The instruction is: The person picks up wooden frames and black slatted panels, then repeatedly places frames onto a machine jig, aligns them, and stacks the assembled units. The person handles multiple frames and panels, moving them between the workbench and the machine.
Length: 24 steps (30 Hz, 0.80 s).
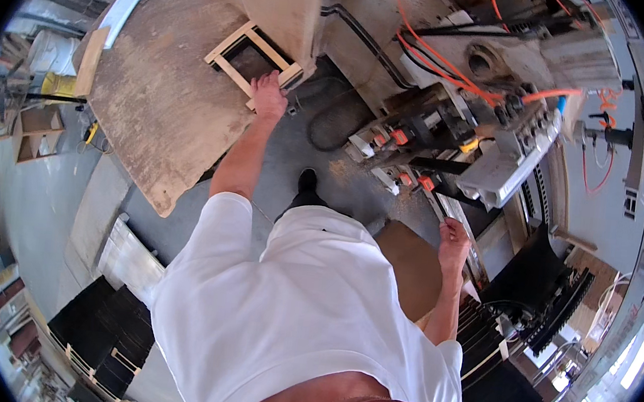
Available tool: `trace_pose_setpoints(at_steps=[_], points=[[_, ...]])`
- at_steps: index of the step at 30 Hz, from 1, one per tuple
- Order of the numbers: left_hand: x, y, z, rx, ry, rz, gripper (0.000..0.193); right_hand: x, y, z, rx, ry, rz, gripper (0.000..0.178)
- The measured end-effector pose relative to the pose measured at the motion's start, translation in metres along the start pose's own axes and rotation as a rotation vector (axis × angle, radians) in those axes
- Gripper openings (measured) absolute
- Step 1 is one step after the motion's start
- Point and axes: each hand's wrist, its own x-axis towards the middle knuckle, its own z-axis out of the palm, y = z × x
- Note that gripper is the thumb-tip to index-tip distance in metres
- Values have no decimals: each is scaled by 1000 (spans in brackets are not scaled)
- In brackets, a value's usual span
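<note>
My left hand [268, 97] reaches forward to a small rectangular frame [230, 42] of pale wood strips. Its fingers rest over the frame's near right corner and close on the wood there. The frame lies at the edge of a worn, dusty wooden tabletop [154, 92], and its opening looks dark inside. Out to the right, my right hand [454, 242] is closed beside a metal machine rail [445, 207]. Its fingertips are pinched together near that rail, and whatever they may hold is too small to make out.
A machine with metal clamps [508, 161], red-orange parts and orange hoses [443, 65] fills the right. A brown board [408, 267] stands between my body and right arm. Stacked black pieces [104, 327] lie at lower left. A white sheet [123, 15] sits on the tabletop's far left.
</note>
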Motion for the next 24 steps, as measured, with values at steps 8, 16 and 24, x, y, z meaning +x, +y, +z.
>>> trace_pose_setpoints(at_steps=[8,16,24], points=[[0,9,-4,125,-28,3,59,-66,21,-63,-95,120,140,16],[-72,105,-11,-94,228,223,50,-143,3,-196,-366,549,35,20],[-232,255,23,-830,-324,344,28,-265,30,-261,-679,584,560,33]])
